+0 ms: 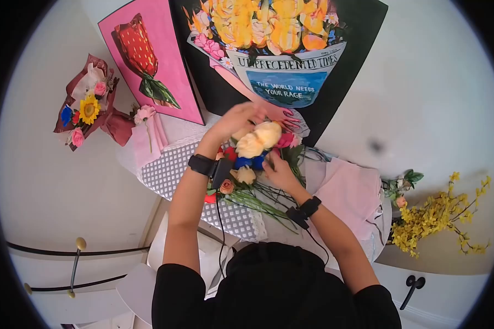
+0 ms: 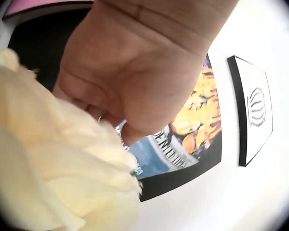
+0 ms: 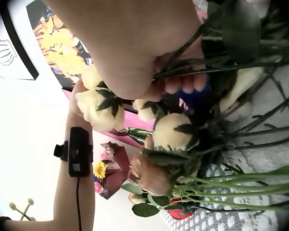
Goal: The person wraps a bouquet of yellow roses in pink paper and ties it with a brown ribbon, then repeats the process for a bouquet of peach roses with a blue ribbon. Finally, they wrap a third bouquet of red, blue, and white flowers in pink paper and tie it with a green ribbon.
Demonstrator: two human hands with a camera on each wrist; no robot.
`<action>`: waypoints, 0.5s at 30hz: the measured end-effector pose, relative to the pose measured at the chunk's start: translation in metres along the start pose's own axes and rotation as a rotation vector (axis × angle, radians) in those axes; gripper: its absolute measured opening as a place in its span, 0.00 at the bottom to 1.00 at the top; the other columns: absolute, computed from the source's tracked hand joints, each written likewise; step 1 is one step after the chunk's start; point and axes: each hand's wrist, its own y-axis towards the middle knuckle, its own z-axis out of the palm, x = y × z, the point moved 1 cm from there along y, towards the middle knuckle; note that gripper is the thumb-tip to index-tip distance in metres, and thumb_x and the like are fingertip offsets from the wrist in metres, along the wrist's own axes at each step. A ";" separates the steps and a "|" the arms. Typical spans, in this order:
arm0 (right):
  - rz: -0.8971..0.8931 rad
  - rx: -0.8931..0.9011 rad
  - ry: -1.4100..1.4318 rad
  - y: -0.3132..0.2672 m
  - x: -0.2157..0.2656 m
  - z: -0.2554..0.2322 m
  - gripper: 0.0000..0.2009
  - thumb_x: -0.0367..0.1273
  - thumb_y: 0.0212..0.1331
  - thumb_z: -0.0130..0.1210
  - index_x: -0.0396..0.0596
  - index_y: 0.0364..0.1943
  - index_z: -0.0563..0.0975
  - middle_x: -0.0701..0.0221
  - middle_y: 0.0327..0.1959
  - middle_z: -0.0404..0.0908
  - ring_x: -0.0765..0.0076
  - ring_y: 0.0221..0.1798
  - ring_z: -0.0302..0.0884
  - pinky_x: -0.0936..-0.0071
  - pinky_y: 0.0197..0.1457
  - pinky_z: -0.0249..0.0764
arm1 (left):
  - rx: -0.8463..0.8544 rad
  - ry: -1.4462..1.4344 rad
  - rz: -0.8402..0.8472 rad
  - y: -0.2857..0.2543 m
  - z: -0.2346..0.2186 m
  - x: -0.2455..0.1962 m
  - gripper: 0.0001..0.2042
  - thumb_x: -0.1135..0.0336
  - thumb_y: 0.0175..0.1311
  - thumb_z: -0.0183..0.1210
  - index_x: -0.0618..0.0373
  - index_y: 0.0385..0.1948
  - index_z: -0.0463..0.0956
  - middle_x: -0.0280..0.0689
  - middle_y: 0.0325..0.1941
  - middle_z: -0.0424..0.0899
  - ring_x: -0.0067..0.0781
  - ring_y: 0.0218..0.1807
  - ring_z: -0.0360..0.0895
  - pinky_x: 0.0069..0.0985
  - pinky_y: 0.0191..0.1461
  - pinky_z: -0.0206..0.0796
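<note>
My right hand (image 1: 281,174) grips a few dark flower stems (image 3: 226,70), its fingers curled round them. Cream roses (image 1: 258,139) stand up just beyond that hand, with green sepals showing under the blooms in the right wrist view. My left hand (image 1: 240,122) is beside these roses, its fingers relaxed and bent toward them. A large cream rose (image 2: 62,159) fills the lower left of the left wrist view and hides some of the left fingertips. Blue flowers (image 1: 251,163), another cream rose (image 1: 245,175) and a peach rose (image 3: 151,175) lie below the hands.
Loose green stems (image 1: 266,203) spread over the patterned tablecloth (image 1: 167,172). Pink wrapping sheets (image 1: 348,192) lie at right, near yellow blossom branches (image 1: 439,219). A wrapped bouquet (image 1: 90,104) is at left. Pink and black paintings (image 1: 148,60) stand behind.
</note>
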 end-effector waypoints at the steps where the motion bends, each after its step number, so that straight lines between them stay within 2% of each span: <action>1: -0.028 -0.083 0.101 0.000 -0.003 -0.004 0.10 0.30 0.55 0.52 0.40 0.36 0.65 0.61 0.22 0.74 0.53 0.27 0.75 0.64 0.30 0.67 | -0.104 -0.222 0.018 -0.001 -0.002 -0.003 0.10 0.71 0.60 0.44 0.64 0.36 0.74 0.39 0.30 0.77 0.29 0.37 0.74 0.26 0.41 0.66; 2: -0.027 -0.082 0.100 -0.002 0.009 -0.013 0.10 0.30 0.55 0.52 0.40 0.36 0.65 0.61 0.22 0.74 0.53 0.27 0.75 0.64 0.30 0.67 | -0.104 -0.223 0.018 -0.002 -0.009 0.002 0.10 0.71 0.60 0.44 0.64 0.36 0.74 0.39 0.30 0.77 0.29 0.37 0.74 0.26 0.41 0.66; 4: 0.146 -0.062 0.217 -0.009 0.026 -0.034 0.12 0.33 0.58 0.52 0.40 0.34 0.64 0.65 0.19 0.70 0.67 0.23 0.74 0.70 0.27 0.65 | -0.053 0.591 0.159 -0.008 -0.020 0.008 0.10 0.69 0.59 0.47 0.65 0.37 0.72 0.42 0.32 0.77 0.35 0.37 0.75 0.28 0.40 0.66; 5: 0.052 -0.113 0.209 -0.009 0.021 -0.037 0.12 0.35 0.59 0.52 0.41 0.33 0.65 0.69 0.16 0.68 0.78 0.18 0.70 0.75 0.22 0.64 | -0.089 0.735 0.180 -0.015 -0.014 0.012 0.09 0.69 0.58 0.48 0.64 0.35 0.70 0.46 0.33 0.77 0.42 0.37 0.75 0.32 0.41 0.66; 6: 0.051 -0.113 0.208 -0.011 0.022 -0.044 0.12 0.35 0.59 0.52 0.41 0.33 0.65 0.69 0.16 0.68 0.78 0.18 0.70 0.75 0.22 0.64 | -0.090 0.734 0.180 -0.022 -0.007 0.015 0.09 0.69 0.58 0.48 0.64 0.35 0.70 0.46 0.33 0.77 0.42 0.37 0.75 0.32 0.41 0.66; 8: 0.195 -0.081 0.351 -0.016 0.028 -0.061 0.11 0.35 0.58 0.53 0.42 0.33 0.67 0.73 0.12 0.67 0.78 0.12 0.66 0.78 0.17 0.63 | -0.166 0.918 0.163 -0.035 0.008 0.015 0.09 0.67 0.57 0.50 0.63 0.34 0.71 0.49 0.34 0.77 0.47 0.38 0.75 0.35 0.41 0.66; 9: 0.144 -0.078 0.382 -0.014 0.019 -0.066 0.09 0.33 0.58 0.53 0.41 0.34 0.69 0.76 0.10 0.66 0.80 0.09 0.65 0.82 0.14 0.63 | 0.008 0.880 0.097 -0.042 0.015 0.012 0.11 0.64 0.54 0.53 0.63 0.34 0.72 0.49 0.32 0.78 0.47 0.38 0.76 0.36 0.41 0.66; 10: 0.145 -0.082 0.385 -0.013 0.019 -0.072 0.09 0.33 0.58 0.53 0.41 0.34 0.69 0.76 0.10 0.66 0.80 0.09 0.65 0.82 0.14 0.63 | 0.012 0.883 0.097 -0.049 0.023 0.014 0.11 0.64 0.54 0.53 0.63 0.34 0.72 0.49 0.32 0.78 0.47 0.38 0.76 0.36 0.41 0.66; 12: 0.096 -0.083 0.439 -0.014 0.022 -0.082 0.08 0.31 0.58 0.53 0.39 0.31 0.71 0.74 0.13 0.69 0.79 0.11 0.67 0.79 0.19 0.71 | 0.411 1.172 -0.115 -0.062 0.039 0.027 0.14 0.62 0.49 0.57 0.61 0.33 0.73 0.47 0.31 0.78 0.47 0.37 0.76 0.35 0.39 0.67; 13: 0.114 -0.090 0.465 -0.015 0.023 -0.085 0.07 0.29 0.57 0.53 0.38 0.32 0.71 0.74 0.12 0.69 0.79 0.12 0.67 0.78 0.20 0.72 | 0.410 1.173 -0.114 -0.064 0.045 0.037 0.14 0.62 0.49 0.57 0.61 0.33 0.73 0.47 0.31 0.78 0.47 0.37 0.76 0.35 0.39 0.67; 14: 0.112 -0.091 0.465 -0.017 0.023 -0.087 0.07 0.29 0.57 0.53 0.38 0.32 0.71 0.74 0.12 0.69 0.79 0.12 0.67 0.78 0.20 0.72 | 0.474 1.313 -0.186 -0.064 0.050 0.052 0.13 0.62 0.47 0.58 0.60 0.32 0.73 0.46 0.30 0.78 0.46 0.36 0.77 0.35 0.38 0.67; 15: 0.096 -0.088 0.538 -0.019 0.022 -0.089 0.08 0.27 0.55 0.54 0.38 0.36 0.71 0.72 0.17 0.72 0.79 0.12 0.68 0.79 0.20 0.72 | 0.537 1.453 -0.258 -0.062 0.052 0.066 0.12 0.62 0.45 0.59 0.58 0.31 0.74 0.44 0.30 0.79 0.46 0.36 0.77 0.35 0.38 0.67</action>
